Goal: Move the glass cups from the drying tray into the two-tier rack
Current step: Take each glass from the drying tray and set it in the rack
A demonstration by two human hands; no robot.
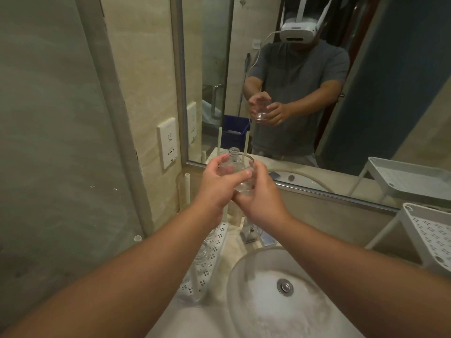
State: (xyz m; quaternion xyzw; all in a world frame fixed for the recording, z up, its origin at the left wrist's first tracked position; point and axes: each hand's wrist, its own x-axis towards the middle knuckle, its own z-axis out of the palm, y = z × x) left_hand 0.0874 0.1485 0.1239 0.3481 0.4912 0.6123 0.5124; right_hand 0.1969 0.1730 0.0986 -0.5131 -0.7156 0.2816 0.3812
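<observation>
Bathroom, dim warm light. Beige marble-look wall tiles, frosted glass panel at left. White socket plate beside framed mirror. Pale stone surface carrying round glass basin with chrome drain. Blue bin reflected in mirror.

Left hand and right hand both grip one glass cup above the perforated drying tray; white rack at right.

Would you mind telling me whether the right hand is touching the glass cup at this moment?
Touching. The head view shows the right hand cradling the base of the glass cup from below, its fingers wrapped around it, while the left hand holds its side.
</observation>
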